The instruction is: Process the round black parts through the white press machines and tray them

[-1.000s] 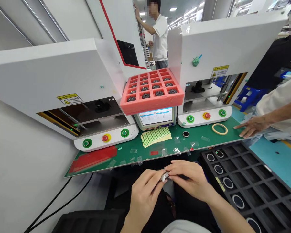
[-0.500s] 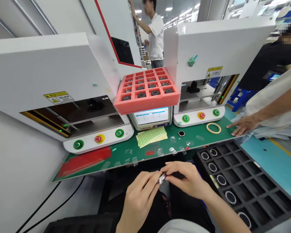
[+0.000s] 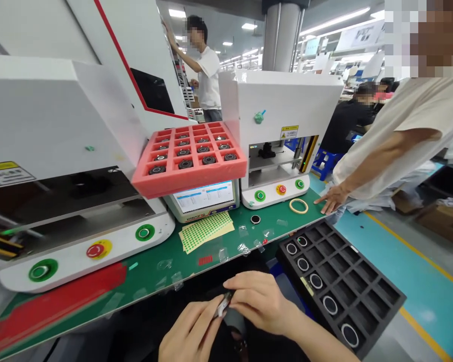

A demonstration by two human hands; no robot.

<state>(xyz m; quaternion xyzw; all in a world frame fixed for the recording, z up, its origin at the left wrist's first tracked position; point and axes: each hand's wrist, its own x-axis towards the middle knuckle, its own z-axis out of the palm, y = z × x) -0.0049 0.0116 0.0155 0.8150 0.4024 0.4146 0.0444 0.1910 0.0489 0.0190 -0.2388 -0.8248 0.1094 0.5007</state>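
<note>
In front of my body, below the bench edge, both hands meet on a small part [image 3: 222, 305] with a silvery edge and a dark side. Its exact kind is hard to make out, since fingers cover much of it. My left hand [image 3: 192, 329] is closed, pinching it from the left. My right hand [image 3: 259, 301] is closed on its other side, thumb and fingers at the upper edge. To the right lies a black foam tray [image 3: 366, 271], with several round dark pieces with silvery rims [image 3: 329, 305] in its left compartments. One similar round piece [image 3: 255, 219] lies on the green bench.
A pink foam tray [image 3: 191, 182] of black round parts sits above a small screen [image 3: 206, 198]. White press machines [image 3: 283, 110] with buttons flank it. Green-dot sticker sheets [image 3: 206, 231], red strips [image 3: 60, 306] and a tape roll [image 3: 298, 206] lie on the bench. A co-worker's hand [image 3: 332, 199] rests at its right end.
My view has turned to the right, so the bench and trays appear further left and more of the co-worker shows. Both hands still grip the small part together.
</note>
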